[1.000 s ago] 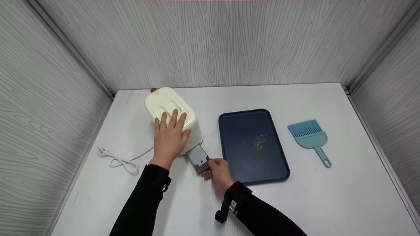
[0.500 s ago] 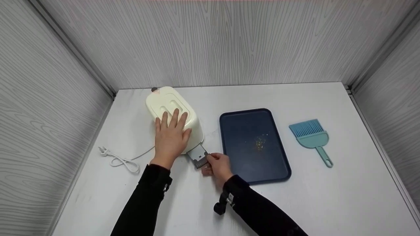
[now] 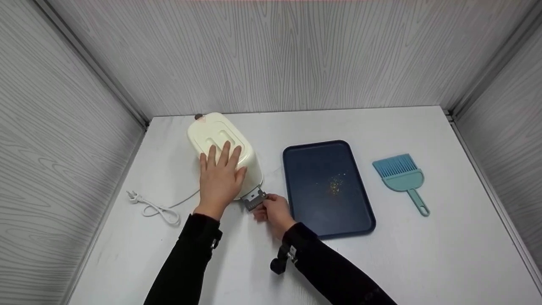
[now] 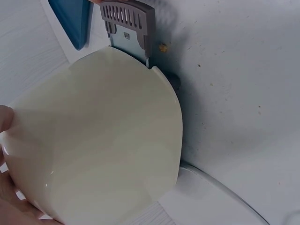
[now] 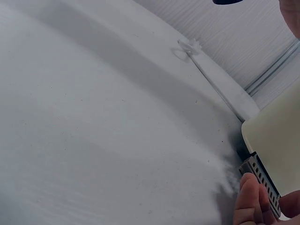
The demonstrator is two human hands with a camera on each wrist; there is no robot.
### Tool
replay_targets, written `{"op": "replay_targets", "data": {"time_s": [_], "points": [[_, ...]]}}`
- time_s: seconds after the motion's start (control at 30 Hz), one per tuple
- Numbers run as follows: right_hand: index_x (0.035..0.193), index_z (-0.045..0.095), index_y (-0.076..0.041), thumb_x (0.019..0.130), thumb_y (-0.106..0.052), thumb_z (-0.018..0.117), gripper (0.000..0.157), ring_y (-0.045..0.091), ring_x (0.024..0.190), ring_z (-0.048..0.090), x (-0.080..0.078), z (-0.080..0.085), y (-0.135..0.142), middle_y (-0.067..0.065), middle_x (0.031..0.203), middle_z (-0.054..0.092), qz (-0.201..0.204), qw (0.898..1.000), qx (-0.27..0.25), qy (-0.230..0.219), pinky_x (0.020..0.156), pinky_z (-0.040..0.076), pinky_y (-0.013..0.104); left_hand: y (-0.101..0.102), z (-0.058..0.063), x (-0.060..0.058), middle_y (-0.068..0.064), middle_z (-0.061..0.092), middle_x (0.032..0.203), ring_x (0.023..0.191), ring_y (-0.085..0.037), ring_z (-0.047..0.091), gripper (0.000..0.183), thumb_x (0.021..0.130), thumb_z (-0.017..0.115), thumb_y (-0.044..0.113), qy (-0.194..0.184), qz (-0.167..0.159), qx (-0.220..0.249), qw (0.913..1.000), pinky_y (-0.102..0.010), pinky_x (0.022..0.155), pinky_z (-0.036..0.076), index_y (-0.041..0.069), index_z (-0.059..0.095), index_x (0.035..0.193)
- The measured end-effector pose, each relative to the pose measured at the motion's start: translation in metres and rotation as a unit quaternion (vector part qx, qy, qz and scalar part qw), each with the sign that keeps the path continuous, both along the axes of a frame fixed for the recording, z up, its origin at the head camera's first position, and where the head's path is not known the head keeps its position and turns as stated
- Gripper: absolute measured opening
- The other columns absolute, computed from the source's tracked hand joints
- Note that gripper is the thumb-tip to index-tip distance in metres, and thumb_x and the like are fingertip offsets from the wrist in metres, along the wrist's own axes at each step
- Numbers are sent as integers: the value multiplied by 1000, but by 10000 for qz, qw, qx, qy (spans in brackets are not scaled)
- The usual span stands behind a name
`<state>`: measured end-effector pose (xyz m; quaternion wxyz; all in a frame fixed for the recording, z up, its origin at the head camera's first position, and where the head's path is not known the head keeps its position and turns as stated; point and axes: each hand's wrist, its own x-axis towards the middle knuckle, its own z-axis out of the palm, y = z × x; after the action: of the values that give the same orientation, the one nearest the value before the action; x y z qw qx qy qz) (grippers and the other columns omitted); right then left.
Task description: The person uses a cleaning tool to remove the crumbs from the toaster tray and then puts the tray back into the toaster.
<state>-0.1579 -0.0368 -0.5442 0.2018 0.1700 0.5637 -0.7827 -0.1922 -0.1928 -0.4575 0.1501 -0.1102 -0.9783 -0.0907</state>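
A cream toaster with its lid on stands left of centre. My left hand lies flat on its top, fingers spread; in the left wrist view those fingers show at the left edge, along the toaster's cream body. From the toaster's near end sticks out a grey slotted crumb tray, most of it hidden inside. My right hand pinches the right side of this end. Seen from the right wrist, fingertips lie along one face of the slotted crumb tray, the thumb on the other side.
To the right lies a dark blue tray with crumbs on it. Farther right is a teal brush with dustpan. A white power cord loops at the left. Small crumbs dot the table by the toaster.
The crumb tray has slid into the toaster, from well out to just its slotted end showing. My right hand moved up and left with it; the left hand stays on the lid.
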Motion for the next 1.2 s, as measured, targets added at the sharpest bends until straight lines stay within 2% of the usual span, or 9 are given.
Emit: {"op": "replay_targets", "data": {"time_s": [0.23, 0.47, 0.53, 0.63, 0.73, 0.8, 0.93, 1.2], "points": [[132, 52, 6, 103, 0, 45, 30, 17, 79, 65, -1, -2, -7, 13, 96, 64, 52, 9990, -430, 135, 76, 57, 29, 0, 0, 0, -13, 37, 164, 152, -47, 26, 57, 106, 54, 41, -11, -13, -63, 10000, -64, 123, 15, 17, 46, 156], [143, 47, 3, 99, -1, 51, 44, 19, 83, 65, -1, -2, -11, 16, 103, 65, 81, 9981, -573, 229, 82, 57, 33, 0, 1, -1, -12, 36, 165, 152, -46, 25, 57, 106, 54, 42, -93, -20, -64, 9999, -64, 124, 15, 18, 45, 157], [151, 40, 2, 99, -2, 52, 53, 19, 84, 65, -2, -2, -11, 15, 101, 65, 110, 9977, -640, 199, 81, 57, 33, 0, 1, 0, -12, 36, 165, 152, -46, 25, 57, 106, 54, 41, -97, -14, -56, 9999, -64, 124, 14, 18, 45, 157], [162, 22, -1, 100, -5, 55, 71, 19, 86, 65, -3, -3, -13, 16, 102, 66, 179, 9975, -681, 98, 81, 56, 31, 0, 1, 0, -12, 36, 165, 152, -46, 25, 57, 106, 54, 41, -102, -4, -71, 9999, -64, 124, 14, 18, 44, 157], [166, 5, -5, 100, -10, 57, 84, 20, 91, 65, -2, -2, -13, 18, 118, 64, 291, 9975, -637, 61, 83, 55, 31, 0, 1, 0, -12, 35, 166, 152, -46, 25, 57, 106, 53, 42, -112, 2, -84, 9999, -64, 124, 13, 18, 44, 158], [166, 3, -6, 100, -12, 57, 86, 22, 94, 65, -1, -3, -13, 20, 131, 60, 352, 9976, -596, 74, 85, 55, 32, 0, 0, 0, -12, 36, 165, 152, -46, 25, 57, 106, 53, 42, -81, -9, -79, 9999, -64, 124, 14, 18, 44, 158], [166, 4, -5, 103, -14, 56, 82, 24, 99, 66, 4, -4, -13, 21, 146, 51, 340, 9974, -618, 113, 91, 54, 35, 0, -2, 0, -12, 37, 165, 151, -47, 27, 57, 106, 54, 42, 23, -31, -54, 10000, -65, 124, 15, 18, 46, 157], [162, 20, 4, 104, -11, 50, 67, 20, 99, 61, 10, -4, -19, 21, 143, 51, 296, 9974, -579, 323, 97, 52, 34, 0, 1, 0, -11, 35, 166, 152, -45, 25, 57, 106, 53, 42, -73, 7, -51, 10000, -63, 124, 14, 19, 44, 158]]}}
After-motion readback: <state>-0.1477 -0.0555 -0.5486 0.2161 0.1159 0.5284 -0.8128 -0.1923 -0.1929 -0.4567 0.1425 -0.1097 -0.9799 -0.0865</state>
